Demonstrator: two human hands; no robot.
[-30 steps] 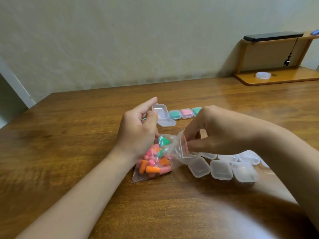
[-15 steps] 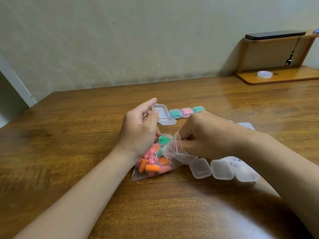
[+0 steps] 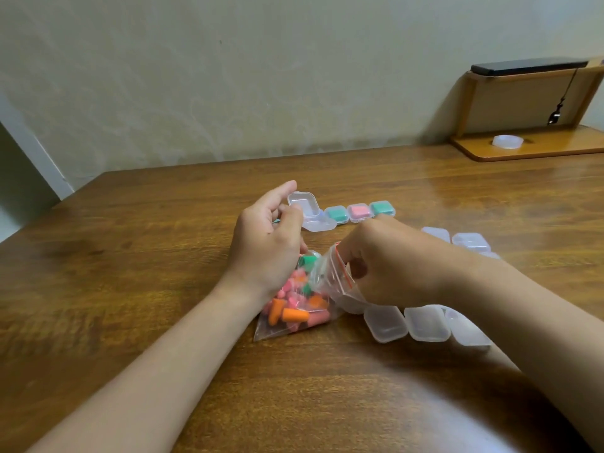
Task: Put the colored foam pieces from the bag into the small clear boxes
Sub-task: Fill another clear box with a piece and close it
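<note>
We cannot see the fingertips of the right hand behind the bag mouth. Its arm covers some empty clear boxes; the picture edge cuts the wooden shelf.

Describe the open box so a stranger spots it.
On the wooden table, find the far row of small boxes beyond the left hand. The open box ends it on the left: lid raised, no colour inside, unlike its shut, filled neighbours.

Head view looks forward and down, close over the table
</note>
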